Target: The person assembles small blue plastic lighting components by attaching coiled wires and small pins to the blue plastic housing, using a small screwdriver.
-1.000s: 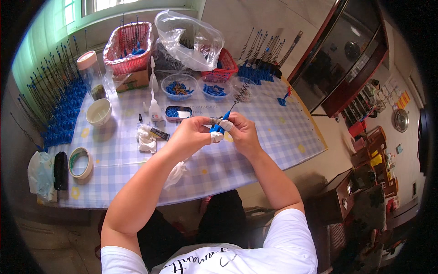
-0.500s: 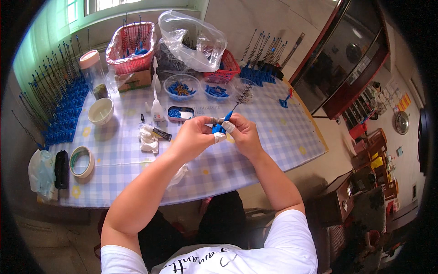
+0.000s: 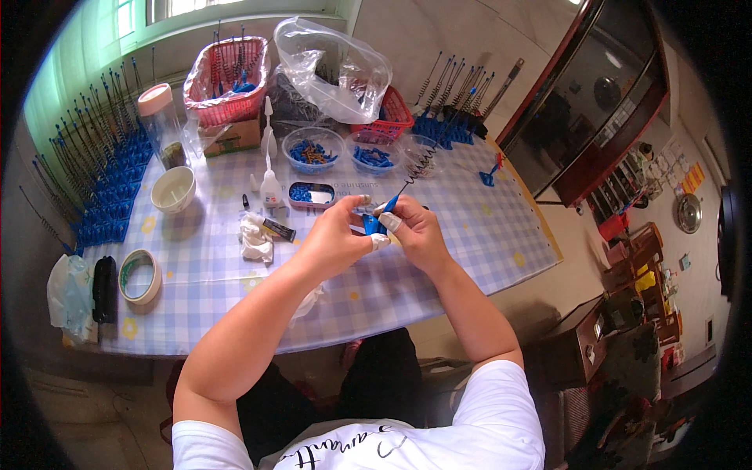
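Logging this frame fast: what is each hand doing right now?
Left hand: closed, pinching the small blue piece.
Right hand: closed on the same blue piece, where a thin coiled wire sticks up.

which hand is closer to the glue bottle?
Left. The left hand sits just right of and below the glue bottle; the right hand is farther right, past the small blue part both hands pinch.

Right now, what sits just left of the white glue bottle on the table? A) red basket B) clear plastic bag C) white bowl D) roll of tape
C: the white bowl stands on the checked cloth left of the glue bottle; the tape roll lies nearer the table's front edge.
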Available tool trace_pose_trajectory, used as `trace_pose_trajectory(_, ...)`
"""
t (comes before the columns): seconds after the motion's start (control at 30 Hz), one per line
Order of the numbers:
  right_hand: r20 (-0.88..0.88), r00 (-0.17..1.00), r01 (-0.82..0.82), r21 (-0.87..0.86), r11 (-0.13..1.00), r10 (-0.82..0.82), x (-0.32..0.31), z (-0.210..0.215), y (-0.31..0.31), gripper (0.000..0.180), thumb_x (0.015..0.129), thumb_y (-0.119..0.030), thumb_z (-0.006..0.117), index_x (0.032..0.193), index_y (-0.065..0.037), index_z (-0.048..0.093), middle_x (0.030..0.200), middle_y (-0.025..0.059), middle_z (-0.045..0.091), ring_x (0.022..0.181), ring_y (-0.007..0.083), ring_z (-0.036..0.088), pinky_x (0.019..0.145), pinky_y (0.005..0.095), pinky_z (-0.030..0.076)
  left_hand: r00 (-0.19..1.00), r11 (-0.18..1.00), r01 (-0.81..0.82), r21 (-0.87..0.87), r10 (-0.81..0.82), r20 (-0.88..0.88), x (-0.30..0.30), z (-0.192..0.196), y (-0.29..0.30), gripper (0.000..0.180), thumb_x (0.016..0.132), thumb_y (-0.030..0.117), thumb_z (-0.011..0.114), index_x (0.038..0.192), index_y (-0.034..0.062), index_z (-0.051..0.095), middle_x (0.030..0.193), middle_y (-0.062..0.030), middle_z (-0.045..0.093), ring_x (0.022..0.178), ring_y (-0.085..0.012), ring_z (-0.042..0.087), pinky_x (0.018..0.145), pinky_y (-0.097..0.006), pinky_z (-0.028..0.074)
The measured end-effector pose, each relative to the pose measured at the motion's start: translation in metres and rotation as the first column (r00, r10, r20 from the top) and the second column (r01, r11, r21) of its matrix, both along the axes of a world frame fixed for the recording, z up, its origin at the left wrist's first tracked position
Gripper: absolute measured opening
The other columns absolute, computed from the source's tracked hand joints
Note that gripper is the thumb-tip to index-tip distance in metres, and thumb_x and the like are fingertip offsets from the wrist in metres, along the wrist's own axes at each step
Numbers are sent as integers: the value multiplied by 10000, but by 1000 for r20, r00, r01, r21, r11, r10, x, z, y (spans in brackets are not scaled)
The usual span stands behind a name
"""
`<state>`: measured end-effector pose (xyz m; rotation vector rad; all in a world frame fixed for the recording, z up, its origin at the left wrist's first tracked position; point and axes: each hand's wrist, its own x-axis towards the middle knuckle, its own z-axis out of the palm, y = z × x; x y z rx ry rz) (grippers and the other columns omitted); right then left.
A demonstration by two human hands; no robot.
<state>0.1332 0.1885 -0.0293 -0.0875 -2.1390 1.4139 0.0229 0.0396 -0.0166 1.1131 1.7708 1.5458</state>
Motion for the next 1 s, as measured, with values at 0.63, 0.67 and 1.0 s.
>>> trace_pose_trajectory(0.63,-19,999,27,-16,1000,-27,-2,-2,0,127,860,-111,651,906,8,645,891,30,572,816,113,552,742,257,453,948,992,-125,25,126,-294,8,9,-4,409,714,210,755,1002,-52,629,806,-163,677,749,-249,678,684,-327,516)
trace_pose_trajectory(0.67,-22,999,32,-11,999,-32,-2,-2,1,131,861,-113,652,905,9,644,891,27,571,815,111,551,741,256,453,947,991,-128,27,130,-295,9,9,-4,408,715,207,754,1002,-55,626,808,-166,677,752,-253,679,685,-331,516)
trace_pose_trajectory(1.0,-51,998,45,-32,998,-47,-3,-2,0,116,861,-110,657,900,-1,640,878,16,570,802,101,542,723,248,443,937,991,-131,25,132,-322,9,8,-5,430,709,189,757,1027,-63,615,835,-177,670,775,-272,672,708,-347,515)
